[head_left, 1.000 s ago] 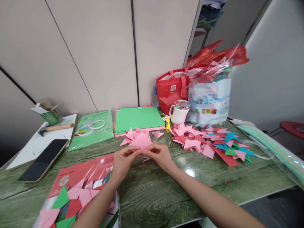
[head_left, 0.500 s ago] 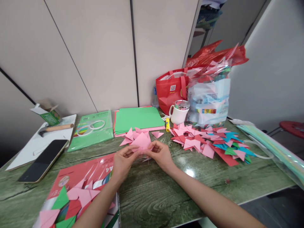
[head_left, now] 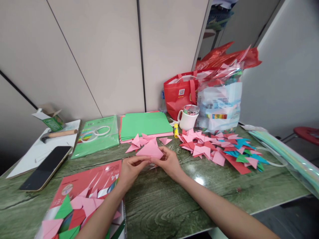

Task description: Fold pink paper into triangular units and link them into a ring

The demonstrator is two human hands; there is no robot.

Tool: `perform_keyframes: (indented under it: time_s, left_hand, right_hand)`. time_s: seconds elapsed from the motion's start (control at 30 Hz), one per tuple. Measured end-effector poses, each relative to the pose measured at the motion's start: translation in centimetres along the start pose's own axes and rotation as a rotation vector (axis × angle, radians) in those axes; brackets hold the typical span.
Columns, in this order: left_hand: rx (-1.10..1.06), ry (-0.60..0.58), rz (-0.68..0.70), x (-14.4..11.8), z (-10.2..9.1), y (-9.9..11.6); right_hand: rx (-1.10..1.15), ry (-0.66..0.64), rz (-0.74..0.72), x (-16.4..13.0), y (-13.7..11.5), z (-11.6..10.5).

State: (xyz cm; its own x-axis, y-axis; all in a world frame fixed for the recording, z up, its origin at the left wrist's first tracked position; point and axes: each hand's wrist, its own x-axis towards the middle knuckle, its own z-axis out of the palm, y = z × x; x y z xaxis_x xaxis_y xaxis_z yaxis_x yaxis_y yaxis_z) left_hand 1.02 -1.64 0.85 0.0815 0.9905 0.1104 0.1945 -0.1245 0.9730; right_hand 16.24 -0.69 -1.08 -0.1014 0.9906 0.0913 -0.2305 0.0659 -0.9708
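Note:
Both of my hands hold one pink folded paper piece just above the green wood-grain table, near its middle. My left hand pinches its lower left edge. My right hand pinches its right side. Behind the piece lie several small pink folded triangles. A heap of pink, red, blue and green folded pieces spreads to the right of my right hand.
A stack of green paper sheets lies at the back centre. A white mug, red bag and clear plastic bag stand behind right. A phone, hammer and red paper pack lie left.
The pink piece has turned slightly in my fingers and now lies flatter. My left hand has shifted a little lower; my right hand stays on the piece.

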Motion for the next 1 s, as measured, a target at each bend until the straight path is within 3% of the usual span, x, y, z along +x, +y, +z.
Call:
perform_keyframes:
  time_s: [0.77, 1.0]
  left_hand:
    - [0.034, 0.094, -0.054, -0.04, 0.31, 0.13]
    - [-0.107, 0.089, -0.135, 0.02, 0.30, -0.37]
  right_hand:
    - [-0.067, -0.158, -0.024, -0.16, -0.57, -0.08]
    - [-0.009, -0.145, 0.023, 0.22, -0.39, -0.21]
